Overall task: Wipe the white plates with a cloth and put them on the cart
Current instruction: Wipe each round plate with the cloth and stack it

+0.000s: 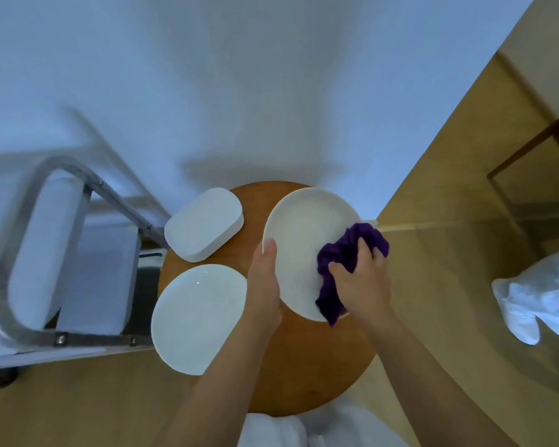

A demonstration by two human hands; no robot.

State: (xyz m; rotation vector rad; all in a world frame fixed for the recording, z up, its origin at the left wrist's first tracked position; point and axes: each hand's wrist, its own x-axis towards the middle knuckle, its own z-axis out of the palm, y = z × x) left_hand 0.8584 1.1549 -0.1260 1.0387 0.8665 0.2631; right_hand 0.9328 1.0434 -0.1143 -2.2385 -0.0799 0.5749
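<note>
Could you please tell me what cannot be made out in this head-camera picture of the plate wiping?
- Round plate: right edge hidden by the purple cloth and right hand; left hand's fingers hidden behind it.
- Cart: motion-blurred and cut off by the left edge, so its shelf contents are unclear.
- White object: cut off by the right edge.

Cart (78,253) left of table (304,366) — three plates (197,317) on it.

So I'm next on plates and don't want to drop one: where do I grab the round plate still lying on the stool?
Take the round plate by its near rim, which overhangs the wooden stool. Come from below and your side, fingers under, thumb on top. It lies flat, so elsewhere nothing fits beneath.
</note>
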